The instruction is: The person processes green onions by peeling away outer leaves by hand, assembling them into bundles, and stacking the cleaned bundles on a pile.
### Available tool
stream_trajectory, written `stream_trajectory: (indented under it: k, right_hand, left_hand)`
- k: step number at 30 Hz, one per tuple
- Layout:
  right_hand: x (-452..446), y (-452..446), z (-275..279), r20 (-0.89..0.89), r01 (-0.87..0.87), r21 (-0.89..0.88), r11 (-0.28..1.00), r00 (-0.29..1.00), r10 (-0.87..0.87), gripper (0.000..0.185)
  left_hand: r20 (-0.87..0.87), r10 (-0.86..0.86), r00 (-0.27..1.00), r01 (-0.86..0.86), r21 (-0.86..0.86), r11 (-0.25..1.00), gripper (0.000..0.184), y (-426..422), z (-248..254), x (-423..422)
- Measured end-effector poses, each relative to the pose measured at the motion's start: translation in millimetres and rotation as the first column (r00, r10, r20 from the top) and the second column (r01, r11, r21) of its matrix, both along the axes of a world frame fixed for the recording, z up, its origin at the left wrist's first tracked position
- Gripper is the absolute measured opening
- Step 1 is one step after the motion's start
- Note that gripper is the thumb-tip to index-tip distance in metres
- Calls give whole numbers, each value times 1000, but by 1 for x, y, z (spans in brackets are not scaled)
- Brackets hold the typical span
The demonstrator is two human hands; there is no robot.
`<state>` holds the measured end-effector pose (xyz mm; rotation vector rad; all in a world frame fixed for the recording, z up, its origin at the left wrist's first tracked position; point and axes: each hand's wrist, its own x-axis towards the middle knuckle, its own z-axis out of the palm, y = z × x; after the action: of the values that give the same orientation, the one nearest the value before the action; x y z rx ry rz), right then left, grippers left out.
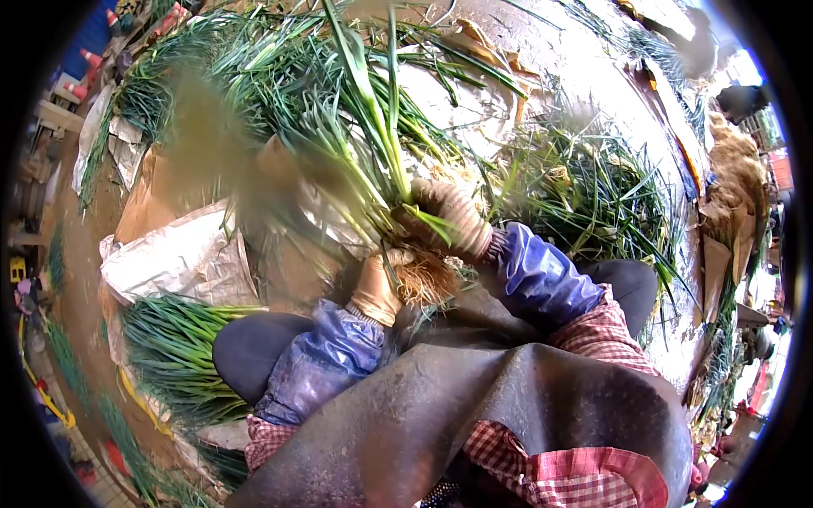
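Both gloved hands are on a bunch of green onions (385,135) whose long green leaves point up and away from me. My left hand (378,286) is wrapped round the bunch just above its tan roots (423,278). Slightly higher, my right hand (450,218) is closed on the pale stalks, with one leaf bent over beside its fingers. A large heap of green onions (262,59) lies just beyond the bunch. Smears on the lens blur part of the area left of the stalks.
Loose leaves (593,195) are piled on the right. A neat stack of green onions (182,351) lies by my left knee, below a white sack (190,262). A dark apron (474,406) covers my lap. Orange cones (91,59) stand at far left.
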<state>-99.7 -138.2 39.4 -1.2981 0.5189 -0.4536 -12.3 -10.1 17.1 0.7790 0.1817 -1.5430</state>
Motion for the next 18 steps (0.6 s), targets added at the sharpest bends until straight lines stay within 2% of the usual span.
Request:
stream_trajectory:
  k: [1,2,3,4,5,6,8,9,10,12,13,14,15,16,17,18]
  right_hand:
    - [-2,-2,-8,-20,40,-236,971,999,-46,16]
    - [7,-10,-11,-30,42,-332,942,998,-55,23]
    - [4,-15,-11,-3,23,-121,992,1000,-24,27]
    - [-1,-21,-12,28,-7,97,995,1000,4,31]
    - [-1,-25,0,104,-6,300,954,994,-27,37]
    - [-4,-40,-2,133,-30,261,965,991,-6,35]
    - [7,-55,-6,209,105,467,878,952,-225,25]
    - [12,-57,-4,46,280,405,870,944,-326,16]
    - [9,-55,-3,-18,314,534,785,932,-361,13]
    - [1,-55,-24,-114,382,447,809,921,-372,14]
    - [-11,-57,-40,-177,272,103,957,952,-251,15]
    - [-19,-58,-44,-228,-8,-432,902,968,-101,16]
    - [-26,-58,-48,-278,-107,-571,814,958,-70,16]
    - [-33,-58,-52,-331,-206,-686,697,942,-47,15]
    - [-34,-55,-51,-343,-190,-569,800,939,-21,16]
    - [-33,-53,-51,-346,-192,-567,801,938,-20,16]
  left_hand:
    - [31,-2,1000,0,41,999,25,2,-10,2]
    - [46,-6,999,6,6,1000,26,0,-9,1]
    - [102,22,995,-24,14,1000,25,0,-9,1]
    - [154,52,987,-56,23,998,25,0,-9,-1]
    - [241,11,971,-38,107,994,25,2,-29,1]
    - [174,25,984,-35,55,998,24,1,-17,-4]
    - [231,-3,973,-23,107,994,23,2,-15,-4]
    - [291,42,956,-71,89,994,21,1,-22,-3]
    - [339,24,941,-63,104,993,22,3,-26,-2]
    - [387,24,922,-70,107,992,21,3,-21,-2]
    - [341,60,938,-97,91,991,21,3,-37,-1]
    - [332,62,941,-95,83,992,21,2,-36,0]
    - [341,78,937,-116,95,989,15,1,-35,-1]
    - [350,91,932,-136,107,985,9,1,-33,-2]
    - [345,89,934,-135,112,984,9,1,-33,-2]
    - [346,81,935,-134,133,982,9,0,-32,-2]
